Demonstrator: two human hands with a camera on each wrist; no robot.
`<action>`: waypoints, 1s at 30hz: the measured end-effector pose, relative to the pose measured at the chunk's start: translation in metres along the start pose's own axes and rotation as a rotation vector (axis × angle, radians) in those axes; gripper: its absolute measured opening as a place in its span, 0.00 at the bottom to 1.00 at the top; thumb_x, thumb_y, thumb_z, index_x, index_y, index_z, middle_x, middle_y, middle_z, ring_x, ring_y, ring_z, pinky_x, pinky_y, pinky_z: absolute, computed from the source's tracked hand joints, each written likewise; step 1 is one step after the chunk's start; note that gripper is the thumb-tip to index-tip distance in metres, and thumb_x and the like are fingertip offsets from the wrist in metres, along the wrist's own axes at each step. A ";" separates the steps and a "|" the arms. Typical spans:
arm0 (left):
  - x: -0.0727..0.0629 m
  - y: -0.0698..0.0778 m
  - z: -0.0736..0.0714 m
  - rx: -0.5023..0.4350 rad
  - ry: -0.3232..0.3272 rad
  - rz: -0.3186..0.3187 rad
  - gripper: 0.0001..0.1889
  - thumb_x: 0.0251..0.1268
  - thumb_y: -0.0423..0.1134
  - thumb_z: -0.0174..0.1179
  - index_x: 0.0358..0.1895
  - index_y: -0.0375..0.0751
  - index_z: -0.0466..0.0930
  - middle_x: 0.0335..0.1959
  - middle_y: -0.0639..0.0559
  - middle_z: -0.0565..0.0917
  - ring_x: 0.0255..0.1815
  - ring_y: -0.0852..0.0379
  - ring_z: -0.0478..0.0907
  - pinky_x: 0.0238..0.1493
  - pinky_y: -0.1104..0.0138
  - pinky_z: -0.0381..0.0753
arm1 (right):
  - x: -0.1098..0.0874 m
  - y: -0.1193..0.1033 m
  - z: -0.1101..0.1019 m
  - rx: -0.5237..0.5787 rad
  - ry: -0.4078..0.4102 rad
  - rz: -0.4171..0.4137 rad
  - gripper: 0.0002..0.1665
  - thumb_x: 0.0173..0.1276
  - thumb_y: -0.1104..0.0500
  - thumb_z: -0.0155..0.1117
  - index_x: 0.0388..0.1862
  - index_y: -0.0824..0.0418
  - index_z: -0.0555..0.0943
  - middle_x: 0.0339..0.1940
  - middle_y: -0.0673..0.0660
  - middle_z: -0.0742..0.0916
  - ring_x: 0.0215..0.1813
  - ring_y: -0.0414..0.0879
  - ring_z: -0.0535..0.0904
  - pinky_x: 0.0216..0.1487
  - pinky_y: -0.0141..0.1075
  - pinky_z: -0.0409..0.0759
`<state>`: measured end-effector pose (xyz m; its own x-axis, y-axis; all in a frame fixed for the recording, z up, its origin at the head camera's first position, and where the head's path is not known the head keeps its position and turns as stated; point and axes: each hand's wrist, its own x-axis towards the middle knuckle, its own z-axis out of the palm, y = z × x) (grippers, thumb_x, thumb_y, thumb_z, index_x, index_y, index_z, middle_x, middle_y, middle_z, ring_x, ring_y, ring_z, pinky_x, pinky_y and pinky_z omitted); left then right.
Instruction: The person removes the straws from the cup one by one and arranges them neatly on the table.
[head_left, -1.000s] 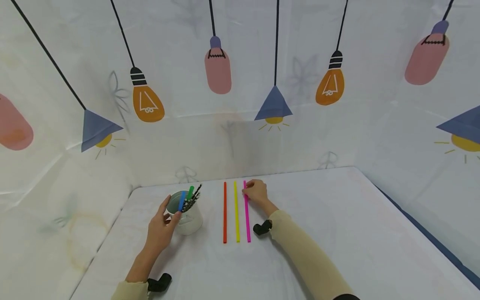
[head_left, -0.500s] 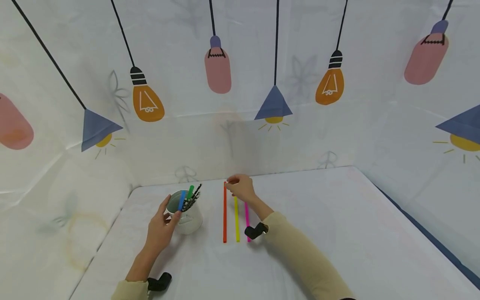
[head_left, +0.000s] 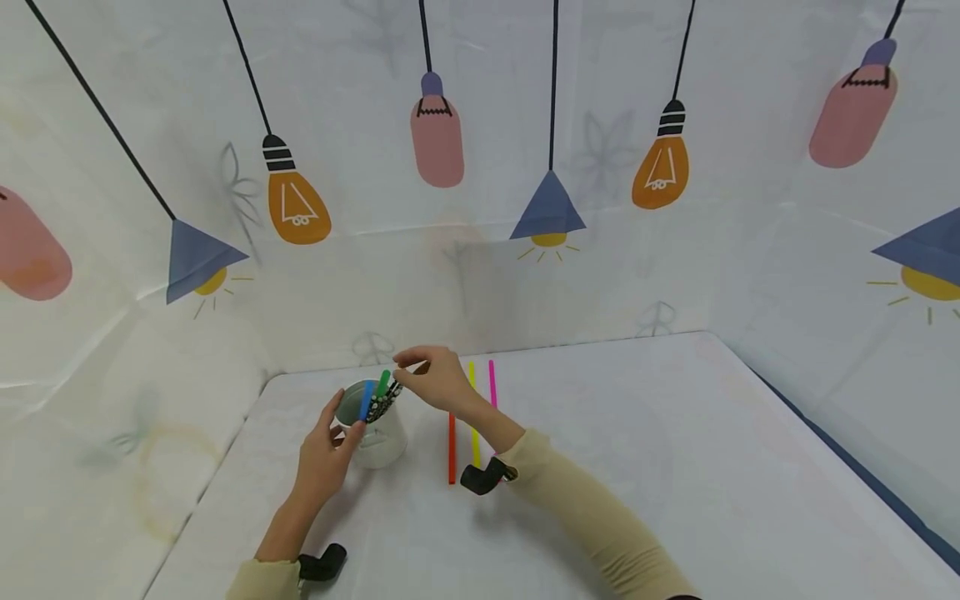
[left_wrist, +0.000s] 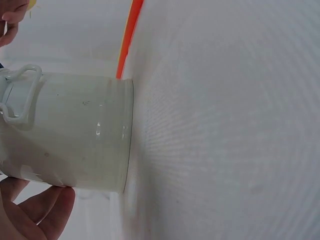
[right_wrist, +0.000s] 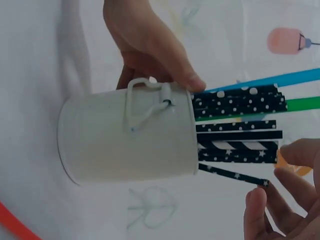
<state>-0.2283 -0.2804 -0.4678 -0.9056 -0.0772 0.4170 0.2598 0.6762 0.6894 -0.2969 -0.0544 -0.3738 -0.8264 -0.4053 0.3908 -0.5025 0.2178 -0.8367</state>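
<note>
A white metal pail with small wire handles stands upright on the table, full of black-and-white patterned paper straws plus a blue straw and a green straw. My left hand grips its side, thumb at the rim. Over the mouth reaches my right hand, thumb and fingertips right at the end of a star-patterned black straw that leans outward; whether they pinch it, I cannot tell. Red, yellow and pink straws lie side by side, partly under the right forearm.
A white cloth covers the table. White sheet walls with printed lamps, such as an orange bulb, rise close behind and at the sides. Black camera mounts stick out from both wrists.
My right hand has moved left from the pink straw, past the top of the red one, to the straws in the pail. The left hand keeps its grip on the pail.
</note>
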 end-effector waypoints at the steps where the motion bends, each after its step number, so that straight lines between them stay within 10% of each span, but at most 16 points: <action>1: 0.000 0.000 0.000 -0.001 0.000 -0.003 0.35 0.73 0.50 0.55 0.76 0.44 0.53 0.67 0.32 0.68 0.53 0.29 0.76 0.47 0.43 0.79 | 0.000 -0.001 0.001 -0.008 -0.011 -0.012 0.13 0.65 0.57 0.68 0.49 0.56 0.86 0.45 0.50 0.87 0.36 0.39 0.80 0.31 0.31 0.81; 30: 0.001 -0.002 0.001 0.011 -0.002 -0.005 0.35 0.73 0.51 0.54 0.76 0.43 0.53 0.66 0.31 0.69 0.53 0.29 0.76 0.48 0.43 0.78 | -0.004 -0.012 0.021 -0.076 -0.017 -0.089 0.11 0.63 0.64 0.65 0.44 0.57 0.87 0.39 0.46 0.87 0.37 0.37 0.80 0.33 0.28 0.79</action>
<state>-0.2298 -0.2814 -0.4698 -0.9075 -0.0793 0.4125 0.2514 0.6841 0.6847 -0.2821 -0.0740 -0.3731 -0.7737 -0.4410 0.4549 -0.5918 0.2466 -0.7675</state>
